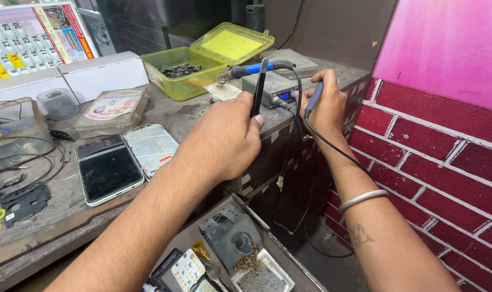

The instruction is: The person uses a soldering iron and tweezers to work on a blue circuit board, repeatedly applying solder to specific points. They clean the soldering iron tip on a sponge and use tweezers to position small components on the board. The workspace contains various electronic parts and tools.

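Your left hand (pixel 224 138) has its fingers closed around black tweezers (pixel 258 89), which stand nearly upright above your knuckles. Your right hand (pixel 326 103) pinches a blue-handled soldering iron (pixel 313 100), its black cable (pixel 332 146) trailing down past your wrist. Both tools sit just in front of the grey soldering station (pixel 273 86) at the table (pixel 56 216) edge. Beyond your fingers lies a yellow-green plastic box (pixel 184 73), lid open. Left of your left hand rest a phone (pixel 106 170) and a phone back panel (pixel 150 146).
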